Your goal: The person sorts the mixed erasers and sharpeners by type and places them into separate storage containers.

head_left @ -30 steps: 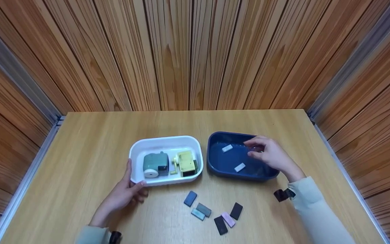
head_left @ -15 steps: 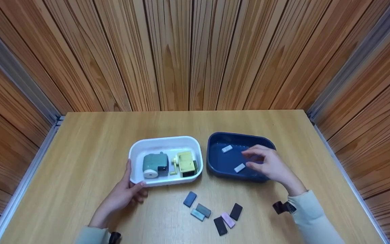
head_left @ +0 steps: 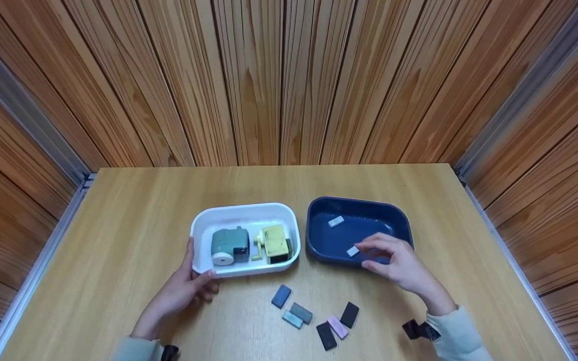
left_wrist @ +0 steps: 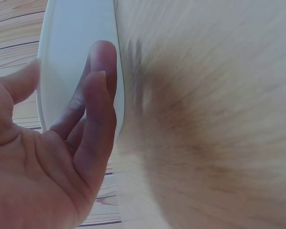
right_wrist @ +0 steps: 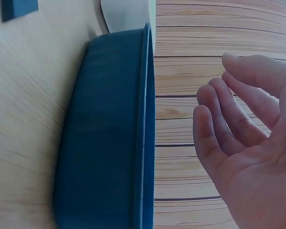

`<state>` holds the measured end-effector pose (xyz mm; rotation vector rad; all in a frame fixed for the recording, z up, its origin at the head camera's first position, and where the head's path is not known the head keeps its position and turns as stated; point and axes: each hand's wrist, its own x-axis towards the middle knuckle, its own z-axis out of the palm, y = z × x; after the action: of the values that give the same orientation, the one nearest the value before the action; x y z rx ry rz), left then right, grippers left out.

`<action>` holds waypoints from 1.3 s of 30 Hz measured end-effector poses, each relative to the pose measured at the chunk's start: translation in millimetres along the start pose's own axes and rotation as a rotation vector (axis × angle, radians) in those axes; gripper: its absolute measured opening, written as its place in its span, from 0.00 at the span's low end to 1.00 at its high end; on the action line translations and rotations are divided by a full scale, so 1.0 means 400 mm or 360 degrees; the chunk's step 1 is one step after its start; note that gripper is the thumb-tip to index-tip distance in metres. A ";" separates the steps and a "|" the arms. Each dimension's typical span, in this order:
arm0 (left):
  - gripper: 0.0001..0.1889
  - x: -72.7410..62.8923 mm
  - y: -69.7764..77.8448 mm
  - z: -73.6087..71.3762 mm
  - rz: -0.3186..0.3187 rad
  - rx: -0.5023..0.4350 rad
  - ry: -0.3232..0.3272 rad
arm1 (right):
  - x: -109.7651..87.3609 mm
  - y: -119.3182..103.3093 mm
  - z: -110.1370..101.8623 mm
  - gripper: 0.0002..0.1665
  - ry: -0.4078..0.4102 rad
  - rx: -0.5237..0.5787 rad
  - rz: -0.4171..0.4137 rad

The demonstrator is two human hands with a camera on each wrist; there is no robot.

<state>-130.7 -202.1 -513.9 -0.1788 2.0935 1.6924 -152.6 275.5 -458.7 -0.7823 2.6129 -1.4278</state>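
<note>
We see that in the last second the right hand [head_left: 404, 265] has come from the right part of the dark blue tray [head_left: 326, 243] to its near edge, lower in the head view. Its grip is loose: the fingers are bent, the thumb stands apart from them, and we find nothing between. In the right wrist view these fingers appear above the rim. The near white block [head_left: 352, 251], lying close to the near edge of this tray, has not moved, but now the fingertips hide a part of it. The far white block [head_left: 336, 221] rests unchanged near the left edge. So, in our judgement, this movement has carried nothing, and the hand is free for work.

The left hand [head_left: 181, 291] has stayed with its thumb and fingers around the near left corner of the white tray [head_left: 244, 210]; how firmly it holds, we cannot tell. At the near edge of the worktop [head_left: 143, 215], the blue block [head_left: 281, 296] and the purple block [head_left: 337, 327] are as before, so we judge them untouched by this movement.
</note>
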 end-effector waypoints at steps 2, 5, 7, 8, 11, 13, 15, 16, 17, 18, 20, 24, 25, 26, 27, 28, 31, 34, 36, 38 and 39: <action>0.50 0.000 0.000 0.000 0.0008 -0.0003 -0.0001 | -0.009 0.001 0.009 0.19 0.0008 0.0028 0.0004; 0.50 0.000 0.000 0.001 0.0030 -0.0004 -0.0010 | -0.024 0.004 0.021 0.18 0.0010 0.0030 -0.0003; 0.51 -0.001 0.000 0.001 0.0039 -0.0005 -0.0009 | -0.034 0.008 0.030 0.18 0.0019 0.0018 -0.0022; 0.51 -0.002 0.001 0.001 0.0041 -0.0005 -0.0007 | -0.040 0.010 0.034 0.18 0.0029 0.0008 -0.0040; 0.51 -0.005 0.001 0.000 0.0042 -0.0011 0.0006 | -0.056 0.016 0.047 0.19 0.0054 -0.0019 -0.0084; 0.50 -0.004 0.000 -0.001 0.0040 -0.0013 0.0009 | -0.065 0.019 0.055 0.20 0.0051 -0.0005 -0.0080; 0.50 -0.003 0.000 -0.002 0.0039 -0.0016 0.0003 | -0.074 0.022 0.062 0.20 0.0022 0.0051 -0.0021; 0.50 -0.003 -0.001 -0.002 0.0039 -0.0016 0.0000 | -0.078 0.024 0.065 0.21 0.0002 0.0084 0.0013; 0.50 -0.002 -0.001 -0.002 0.0041 -0.0016 -0.0005 | -0.081 0.027 0.068 0.21 -0.0014 0.0110 0.0038; 0.50 -0.001 -0.002 -0.002 0.0043 -0.0017 -0.0011 | -0.085 0.030 0.072 0.21 -0.0031 0.0132 0.0057; 0.50 0.000 -0.002 -0.002 0.0037 -0.0020 -0.0013 | -0.090 0.040 0.079 0.20 -0.0062 0.0158 0.0073; 0.50 0.001 -0.003 -0.002 0.0024 -0.0015 0.0000 | -0.098 0.063 0.095 0.20 -0.0076 0.0137 0.0024; 0.49 0.001 -0.003 -0.002 0.0022 -0.0014 0.0002 | -0.100 0.068 0.099 0.20 -0.0075 0.0128 0.0010; 0.49 0.002 -0.003 -0.001 0.0015 -0.0014 0.0004 | -0.102 0.071 0.102 0.20 -0.0075 0.0126 0.0009; 0.49 0.002 -0.002 -0.001 0.0014 -0.0014 0.0006 | -0.103 0.074 0.105 0.19 -0.0082 0.0127 0.0024; 0.49 0.002 -0.002 -0.001 0.0013 -0.0013 0.0007 | -0.104 0.075 0.107 0.19 -0.0092 0.0130 0.0028; 0.49 0.000 -0.001 -0.001 0.0017 -0.0008 0.0005 | -0.107 0.077 0.113 0.20 -0.0153 0.0147 0.0083; 0.49 -0.002 -0.001 -0.001 0.0026 0.0003 0.0004 | -0.109 0.077 0.118 0.21 -0.0224 0.0158 0.0153; 0.49 -0.002 0.000 0.000 0.0038 0.0030 0.0011 | -0.111 0.079 0.122 0.21 -0.0263 0.0148 0.0186; 0.50 -0.001 0.000 0.000 0.0041 0.0050 0.0023 | -0.113 0.081 0.128 0.21 -0.0293 0.0143 0.0193; 0.50 -0.001 0.000 0.001 0.0045 0.0063 0.0028 | -0.114 0.083 0.131 0.21 -0.0306 0.0145 0.0188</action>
<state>-130.3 -201.9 -513.7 -0.1529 2.1504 1.6702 -111.1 270.8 -523.3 -0.7033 2.3911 -1.3562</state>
